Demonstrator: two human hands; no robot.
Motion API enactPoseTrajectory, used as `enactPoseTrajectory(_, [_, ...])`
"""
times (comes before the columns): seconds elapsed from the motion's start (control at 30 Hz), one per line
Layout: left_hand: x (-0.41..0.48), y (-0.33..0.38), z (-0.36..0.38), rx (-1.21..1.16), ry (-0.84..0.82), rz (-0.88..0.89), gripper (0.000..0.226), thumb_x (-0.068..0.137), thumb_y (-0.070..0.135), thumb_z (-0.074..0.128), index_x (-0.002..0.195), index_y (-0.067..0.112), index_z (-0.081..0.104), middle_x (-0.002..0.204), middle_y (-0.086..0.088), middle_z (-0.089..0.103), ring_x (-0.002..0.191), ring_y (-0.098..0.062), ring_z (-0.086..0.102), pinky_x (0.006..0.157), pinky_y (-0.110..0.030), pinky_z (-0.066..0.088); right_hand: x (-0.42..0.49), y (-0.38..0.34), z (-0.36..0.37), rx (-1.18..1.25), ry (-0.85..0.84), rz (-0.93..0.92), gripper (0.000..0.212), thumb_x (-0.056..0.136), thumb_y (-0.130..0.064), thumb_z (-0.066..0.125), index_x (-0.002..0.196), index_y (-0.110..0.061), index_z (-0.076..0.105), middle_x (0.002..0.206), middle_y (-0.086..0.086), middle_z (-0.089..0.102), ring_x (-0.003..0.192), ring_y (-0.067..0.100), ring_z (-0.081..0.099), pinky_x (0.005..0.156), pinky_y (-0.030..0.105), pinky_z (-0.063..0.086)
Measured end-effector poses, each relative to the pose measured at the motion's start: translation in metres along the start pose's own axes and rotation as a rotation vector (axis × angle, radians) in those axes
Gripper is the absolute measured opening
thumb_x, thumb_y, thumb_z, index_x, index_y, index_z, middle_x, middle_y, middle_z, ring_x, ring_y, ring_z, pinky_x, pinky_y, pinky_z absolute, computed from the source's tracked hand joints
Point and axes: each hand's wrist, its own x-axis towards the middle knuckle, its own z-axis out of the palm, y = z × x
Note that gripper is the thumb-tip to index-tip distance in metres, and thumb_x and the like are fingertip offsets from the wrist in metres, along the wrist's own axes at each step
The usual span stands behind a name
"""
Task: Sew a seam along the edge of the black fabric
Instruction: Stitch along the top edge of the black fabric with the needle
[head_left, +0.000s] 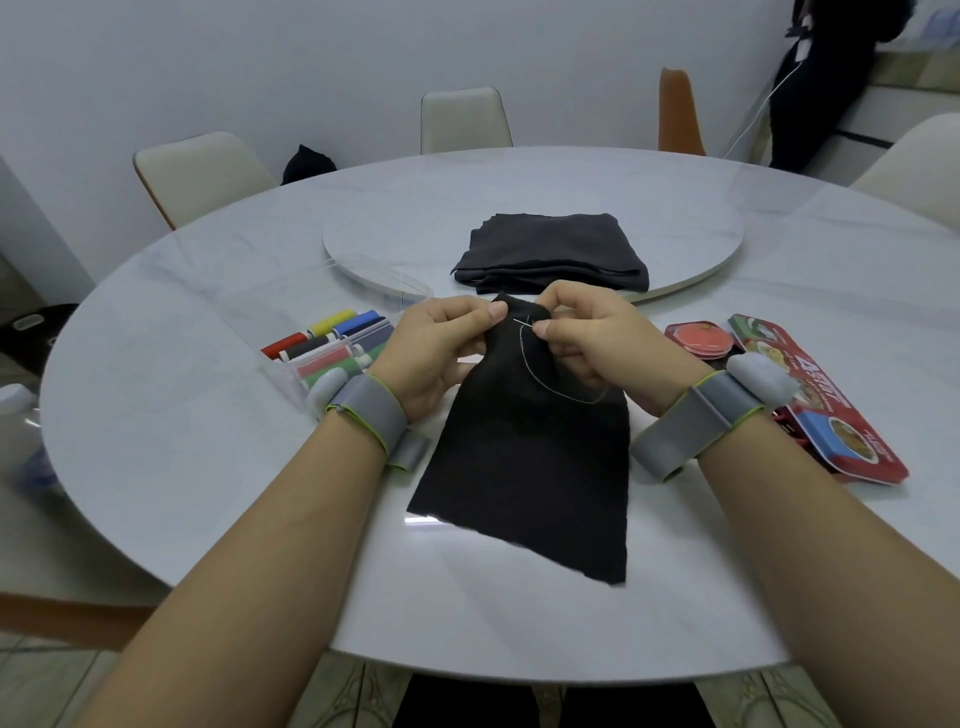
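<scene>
Though the round counter (208, 467) carries plenty, the work sits just this side of its turntable (701, 249). The black fabric (530, 467) lies there, its turntable end lifted. The left hand (441, 343) pinches that edge. The right hand (587, 332) trails a loop of pale thread (524, 364) and pinches the needle (523, 322). I can make out no finished stitches, so most of the seam probably remains.

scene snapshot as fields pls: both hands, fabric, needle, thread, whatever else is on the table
left grip: pinches black fabric at far edge
right grip: pinches needle at that edge
thread: light, loops over fabric
fabric near end: lies on table
left of hands: spool box
beyond: folded dark cloth on turntable
</scene>
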Motion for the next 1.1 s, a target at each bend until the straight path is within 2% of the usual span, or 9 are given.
enactPoseTrajectory(0.2, [0.001, -0.004, 0.005, -0.126, -0.008, 0.006, 0.015, 0.095, 0.009, 0.059, 0.083, 0.007, 0.067, 0.070, -0.002, 0.063, 0.063, -0.010, 0.056, 0.059, -0.019, 0.050, -0.002, 0.000, 0.005, 0.089, 0.033, -0.037, 0.016, 0.098, -0.001, 0.048, 0.085, -0.011, 0.052, 0.052, -0.006, 0.036, 0.038, 0.006, 0.025, 0.039, 0.016, 0.019])
enactPoseTrajectory(0.3, [0.000, -0.005, 0.008, -0.168, -0.002, -0.008, 0.014, 0.096, 0.004, 0.055, 0.085, 0.003, 0.063, 0.063, 0.000, 0.063, 0.050, -0.005, 0.055, 0.048, -0.015, 0.045, -0.003, 0.001, 0.014, 0.149, 0.080, -0.053, 0.012, 0.096, 0.002, 0.049, 0.100, -0.009, 0.051, 0.052, -0.004, 0.037, 0.039, 0.009, 0.026, 0.038, 0.018, 0.020])
enactPoseTrajectory(0.37, [0.000, -0.007, 0.009, -0.140, -0.010, -0.013, 0.013, 0.095, 0.005, 0.057, 0.083, 0.004, 0.062, 0.068, -0.005, 0.061, 0.052, -0.006, 0.052, 0.048, -0.015, 0.043, -0.003, 0.003, 0.019, 0.158, 0.097, -0.068, 0.023, 0.095, 0.002, 0.049, 0.113, -0.011, 0.049, 0.057, 0.000, 0.038, 0.040, 0.009, 0.029, 0.038, 0.018, 0.023])
enactPoseTrajectory(0.47, [0.003, -0.010, 0.008, -0.098, 0.001, 0.008, 0.011, 0.092, 0.006, 0.061, 0.082, 0.005, 0.061, 0.076, -0.010, 0.055, 0.064, -0.013, 0.048, 0.058, -0.020, 0.043, -0.001, 0.007, 0.023, 0.019, 0.124, -0.136, 0.036, 0.092, -0.001, 0.050, 0.123, -0.020, 0.045, 0.065, 0.000, 0.043, 0.048, 0.006, 0.039, 0.048, 0.021, 0.032])
enactPoseTrajectory(0.67, [0.004, -0.006, 0.006, -0.102, 0.078, 0.042, 0.008, 0.089, 0.007, 0.067, 0.081, 0.009, 0.067, 0.070, -0.001, 0.062, 0.064, -0.011, 0.049, 0.056, -0.019, 0.046, 0.001, 0.010, 0.010, -0.259, 0.170, -0.279, 0.043, 0.090, -0.001, 0.053, 0.128, -0.018, 0.045, 0.082, 0.007, 0.058, 0.067, 0.012, 0.052, 0.067, 0.026, 0.043])
enactPoseTrajectory(0.8, [0.004, -0.005, 0.001, -0.122, 0.085, 0.064, 0.011, 0.089, 0.009, 0.068, 0.079, 0.011, 0.070, 0.072, -0.003, 0.062, 0.066, -0.013, 0.048, 0.054, -0.020, 0.047, 0.000, 0.009, -0.006, -0.449, 0.085, -0.305, 0.032, 0.090, -0.003, 0.060, 0.117, -0.019, 0.056, 0.079, -0.007, 0.065, 0.075, 0.005, 0.059, 0.069, 0.015, 0.043])
enactPoseTrajectory(0.9, [0.004, -0.006, 0.001, -0.109, 0.068, 0.074, 0.007, 0.088, 0.010, 0.069, 0.081, 0.011, 0.070, 0.074, -0.003, 0.064, 0.067, -0.013, 0.050, 0.056, -0.020, 0.048, -0.002, 0.006, -0.012, -0.528, 0.105, -0.317, 0.016, 0.088, -0.007, 0.067, 0.101, -0.015, 0.062, 0.077, -0.007, 0.072, 0.066, -0.003, 0.058, 0.063, 0.009, 0.036])
enactPoseTrajectory(0.97, [0.004, -0.006, 0.001, -0.103, 0.066, 0.074, 0.008, 0.088, 0.009, 0.069, 0.080, 0.011, 0.069, 0.072, -0.001, 0.064, 0.065, -0.012, 0.051, 0.055, -0.020, 0.048, -0.003, 0.005, -0.014, -0.584, 0.134, -0.317, 0.008, 0.087, -0.015, 0.072, 0.087, -0.016, 0.064, 0.072, -0.006, 0.072, 0.060, -0.001, 0.059, 0.060, 0.015, 0.038])
enactPoseTrajectory(1.1, [0.004, -0.005, 0.002, -0.110, 0.070, 0.073, 0.010, 0.089, 0.008, 0.068, 0.079, 0.011, 0.069, 0.071, -0.001, 0.063, 0.064, -0.011, 0.050, 0.053, -0.019, 0.047, 0.000, 0.010, -0.020, -0.657, 0.178, -0.295, 0.018, 0.082, -0.030, 0.078, 0.072, -0.022, 0.066, 0.067, -0.009, 0.069, 0.060, 0.009, 0.061, 0.064, 0.034, 0.052])
